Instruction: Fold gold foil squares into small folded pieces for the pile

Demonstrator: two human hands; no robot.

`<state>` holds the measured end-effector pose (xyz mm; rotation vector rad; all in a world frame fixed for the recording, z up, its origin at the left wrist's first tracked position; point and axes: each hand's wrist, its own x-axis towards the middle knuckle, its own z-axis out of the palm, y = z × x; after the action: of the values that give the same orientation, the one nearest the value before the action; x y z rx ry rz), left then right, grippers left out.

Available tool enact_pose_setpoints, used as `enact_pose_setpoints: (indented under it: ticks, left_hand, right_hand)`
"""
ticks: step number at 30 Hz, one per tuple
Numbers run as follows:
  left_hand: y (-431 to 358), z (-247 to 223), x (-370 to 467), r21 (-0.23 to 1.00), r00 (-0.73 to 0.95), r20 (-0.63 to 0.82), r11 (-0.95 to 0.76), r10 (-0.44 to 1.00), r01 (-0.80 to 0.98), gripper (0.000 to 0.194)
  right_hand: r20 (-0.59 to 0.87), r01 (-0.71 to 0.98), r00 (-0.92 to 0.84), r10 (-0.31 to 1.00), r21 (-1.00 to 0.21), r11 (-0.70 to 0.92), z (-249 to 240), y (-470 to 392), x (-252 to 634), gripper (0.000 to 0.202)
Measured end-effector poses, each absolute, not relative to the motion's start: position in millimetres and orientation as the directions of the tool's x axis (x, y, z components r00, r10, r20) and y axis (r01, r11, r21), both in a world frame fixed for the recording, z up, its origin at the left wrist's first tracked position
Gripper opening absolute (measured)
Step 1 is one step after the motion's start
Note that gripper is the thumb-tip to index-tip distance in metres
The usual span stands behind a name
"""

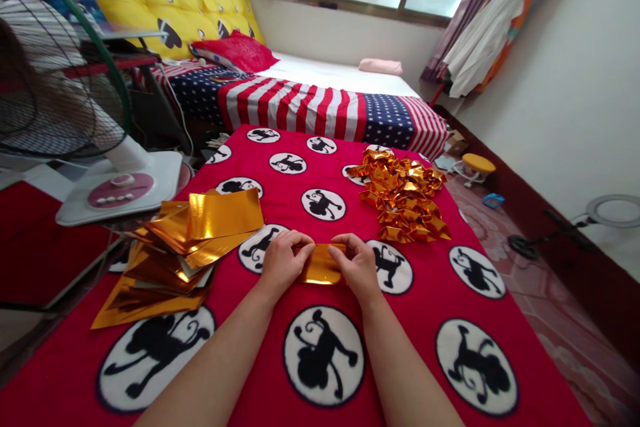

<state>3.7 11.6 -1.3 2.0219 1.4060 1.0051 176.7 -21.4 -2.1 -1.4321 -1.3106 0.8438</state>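
Observation:
Between my two hands, low over the red patterned cloth (415, 340), is a sheet of gold foil paper (323, 267). Its far edge looks folded over. My left hand (286, 257) pinches the sheet's left end between thumb and fingers. At the right end, my right hand (359, 263) grips it the same way, thumb on top. Off to the left lies a loose pile of flat gold foil sheets (225, 213). Beyond my right hand sits a heap of folded gold foil ingots (410, 193).
A fan (120, 180) stands at the left edge beside the cloth. Behind the table is a bed with a flag-patterned cover (300, 103) and a red pillow (235, 50). On the floor at right are a yellow-topped stool (479, 163) and a ring light (613, 210).

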Motion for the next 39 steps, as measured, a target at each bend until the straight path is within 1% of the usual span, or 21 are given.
enact_pose_setpoints:
  ticks: [4, 11, 16, 19, 28, 34, 37, 39]
  left_hand:
    - [11.3, -0.3, 3.9, 0.726, 0.209, 0.299, -0.364, 0.931, 0.583, 0.009]
    - [9.5, 0.1, 4.0, 0.736, 0.214, 0.318, -0.383, 0.923, 0.557, 0.01]
    - [8.5, 1.6, 4.6, 0.752, 0.23, 0.326, -0.399, 0.917, 0.525, 0.009]
    - [8.5, 0.7, 4.5, 0.755, 0.233, 0.332, -0.405, 0.914, 0.516, 0.009]
    - [9.5, -1.8, 4.3, 0.744, 0.268, 0.341, -0.433, 0.901, 0.508, 0.009]
    - [9.4, -2.5, 4.8, 0.759, 0.269, 0.341, -0.432, 0.901, 0.486, 0.009]
    - [10.0, -4.4, 5.2, 0.789, 0.233, 0.332, -0.405, 0.914, 0.463, 0.008]
    - [10.6, -5.9, 5.6, 0.828, 0.165, 0.306, -0.347, 0.938, 0.44, 0.008]
  right_hand:
    - [0.103, 0.322, 0.155, 0.982, -0.946, 0.049, -2.1, -21.2, 176.3, 0.021]
    - [0.123, 0.341, 0.139, 0.983, -0.937, 0.07, 2.4, -22.1, 176.3, 0.016]
    - [0.144, 0.447, 0.116, 0.983, -0.891, 0.078, 3.8, -23.1, 177.3, 0.014]
    - [0.155, 0.475, 0.106, 0.982, -0.876, 0.087, 4.3, -22.9, 177.5, 0.013]
    - [0.213, 0.461, 0.085, 0.973, -0.874, 0.151, 5.3, -22.8, 176.5, 0.015]
    - [0.219, 0.434, 0.083, 0.972, -0.886, 0.163, 0.8, -22.1, 177.2, 0.013]
    - [0.22, 0.414, 0.089, 0.971, -0.895, 0.165, 1.0, -22.2, 177.1, 0.012]
    - [0.225, 0.398, 0.093, 0.97, -0.901, 0.171, 2.3, -22.7, 176.7, 0.012]
